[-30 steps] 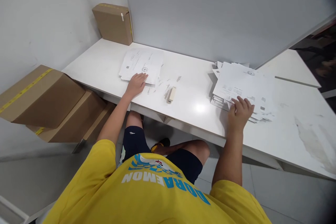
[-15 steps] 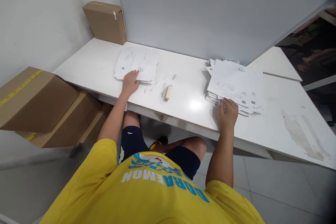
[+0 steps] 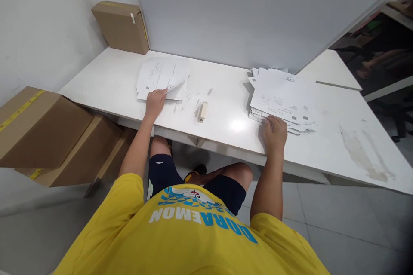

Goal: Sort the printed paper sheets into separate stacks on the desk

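At left hand (image 3: pixel 156 102), printed white sheet (image 3: pixel 160 74), curled

Both bare forearms (image 3: pixel 138 145) reach forward, the left hand (image 3: pixel 155 104) with its fingers angled inward, the right hand (image 3: pixel 275 133) with fingers curled.

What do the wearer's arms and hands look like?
Left sleeve and right sleeve: short, loose, yellow. Left hand and right hand: bare, no gloves. No watch or band shows at either wrist.
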`<state>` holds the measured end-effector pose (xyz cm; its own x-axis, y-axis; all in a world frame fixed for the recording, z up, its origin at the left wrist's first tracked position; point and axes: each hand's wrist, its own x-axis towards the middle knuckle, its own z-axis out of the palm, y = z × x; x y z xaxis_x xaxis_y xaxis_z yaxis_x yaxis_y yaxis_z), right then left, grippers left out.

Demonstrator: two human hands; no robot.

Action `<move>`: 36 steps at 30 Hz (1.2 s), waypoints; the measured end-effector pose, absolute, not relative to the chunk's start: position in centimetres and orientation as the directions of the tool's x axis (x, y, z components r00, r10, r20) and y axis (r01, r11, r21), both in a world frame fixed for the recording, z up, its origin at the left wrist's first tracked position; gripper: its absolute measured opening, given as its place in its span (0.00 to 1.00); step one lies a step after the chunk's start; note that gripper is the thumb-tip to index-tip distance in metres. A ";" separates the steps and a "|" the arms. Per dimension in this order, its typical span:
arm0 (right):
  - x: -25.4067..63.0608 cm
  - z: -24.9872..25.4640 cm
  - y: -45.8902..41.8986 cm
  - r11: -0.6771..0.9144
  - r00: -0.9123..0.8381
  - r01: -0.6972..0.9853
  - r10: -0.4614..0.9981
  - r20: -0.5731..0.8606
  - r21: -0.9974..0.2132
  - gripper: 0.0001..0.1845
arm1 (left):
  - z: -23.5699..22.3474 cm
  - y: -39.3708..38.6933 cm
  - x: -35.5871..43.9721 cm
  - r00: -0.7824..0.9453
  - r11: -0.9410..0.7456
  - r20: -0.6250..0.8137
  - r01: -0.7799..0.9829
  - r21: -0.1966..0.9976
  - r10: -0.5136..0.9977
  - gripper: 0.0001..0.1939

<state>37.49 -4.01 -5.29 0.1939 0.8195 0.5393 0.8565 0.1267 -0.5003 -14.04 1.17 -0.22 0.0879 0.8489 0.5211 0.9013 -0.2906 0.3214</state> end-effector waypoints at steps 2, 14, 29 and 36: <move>37.5 -5.3 -4.0 0.120 0.201 0.858 0.816 0.542 -0.499 0.16 | -0.4 1.2 -14.1 0.082 -0.288 0.524 0.901 0.324 0.847 0.22; 37.4 -5.0 -4.1 0.094 0.208 0.854 0.839 0.503 -0.511 0.16 | 0.1 1.0 -13.6 0.207 -0.381 0.482 0.876 0.296 0.851 0.20; 33.0 -2.9 -7.0 0.133 0.300 0.783 0.775 0.557 -0.607 0.17 | -0.3 -1.8 -12.7 -0.017 -0.289 0.698 0.903 0.318 0.716 0.21; 19.7 -2.1 -11.8 0.520 -0.136 0.466 0.841 0.524 -0.715 0.17 | 0.3 -2.9 -11.4 0.201 -0.335 0.472 0.916 0.219 0.859 0.24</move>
<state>19.70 -11.77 -2.06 -0.1356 0.8411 0.5236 0.4665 0.5205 -0.7152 -11.37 -2.86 0.32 0.2011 0.8586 0.4716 0.9165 -0.3348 0.2189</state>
